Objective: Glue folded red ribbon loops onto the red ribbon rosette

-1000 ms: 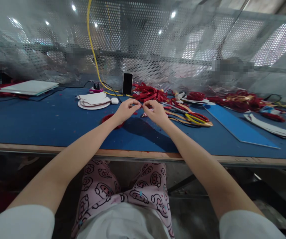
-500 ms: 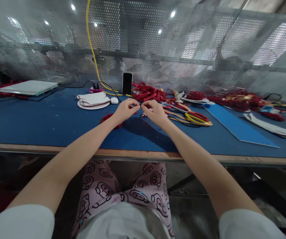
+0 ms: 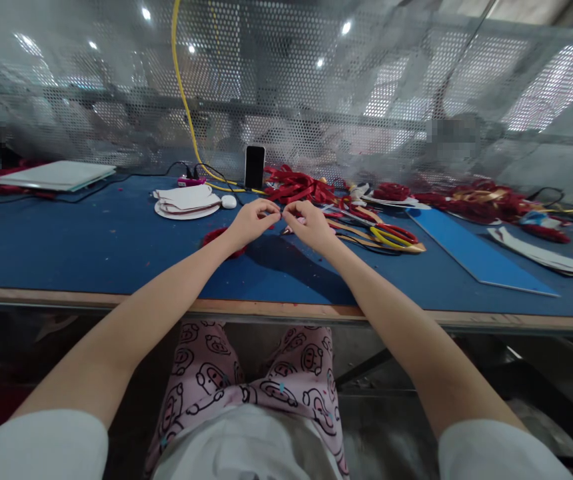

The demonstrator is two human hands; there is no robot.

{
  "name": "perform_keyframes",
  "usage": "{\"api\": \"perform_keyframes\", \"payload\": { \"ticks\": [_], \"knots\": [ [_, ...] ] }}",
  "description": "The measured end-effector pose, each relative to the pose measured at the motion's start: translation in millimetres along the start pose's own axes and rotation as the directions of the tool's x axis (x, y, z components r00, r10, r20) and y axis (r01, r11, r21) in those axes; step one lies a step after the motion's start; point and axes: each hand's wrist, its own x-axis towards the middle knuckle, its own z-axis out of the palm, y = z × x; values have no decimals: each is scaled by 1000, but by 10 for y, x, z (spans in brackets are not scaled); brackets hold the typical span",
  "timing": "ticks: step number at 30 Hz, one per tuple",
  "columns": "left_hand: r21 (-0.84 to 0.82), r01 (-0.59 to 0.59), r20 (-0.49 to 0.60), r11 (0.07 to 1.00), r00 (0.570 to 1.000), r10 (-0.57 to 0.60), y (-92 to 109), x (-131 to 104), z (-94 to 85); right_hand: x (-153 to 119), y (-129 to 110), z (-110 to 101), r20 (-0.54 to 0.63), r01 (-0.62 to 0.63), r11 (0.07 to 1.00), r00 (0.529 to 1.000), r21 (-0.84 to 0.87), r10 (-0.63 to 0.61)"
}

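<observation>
My left hand (image 3: 252, 221) and my right hand (image 3: 308, 222) are raised over the blue table, their fingertips almost meeting. Both are closed in a pinch; whatever lies between the fingers is too small to make out. Below my left forearm a dark red bundle (image 3: 214, 236) rests on the table, partly covered by the arm. Just past my right hand a pinkish pen-like item (image 3: 287, 231) shows its tip. To the right of that hand are scissors with red and yellow handles (image 3: 394, 236), lying over tan ribbon strips (image 3: 361, 231).
A phone (image 3: 255, 168) stands upright at the back beside piled red ribbon (image 3: 302, 186). White cut sheets (image 3: 186, 200) and a small white case (image 3: 229, 202) lie left. A blue board (image 3: 471, 250) and white strips (image 3: 536, 252) lie right. A yellow cable (image 3: 182, 90) hangs behind.
</observation>
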Motion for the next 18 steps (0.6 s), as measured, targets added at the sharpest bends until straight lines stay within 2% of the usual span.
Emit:
{"api": "perform_keyframes", "payload": {
  "ticks": [5,9,15,18],
  "knots": [
    [-1,-13,-42,1000,999,13,-53,27,-8,17,-11,-21,-23,-15,1000,1000,23,16],
    [-3,-20,-20,1000,1000,20,-38,12,-9,6,-24,-23,-12,-3,1000,1000,24,4],
    [-14,-3,-2,1000,1000,3,2,0,-21,8,-47,-61,45,10,999,999,41,-12],
    [-11,38,-4,999,999,-38,10,5,-33,48,6,-139,91,-36,995,995,92,28]
  ]
}}
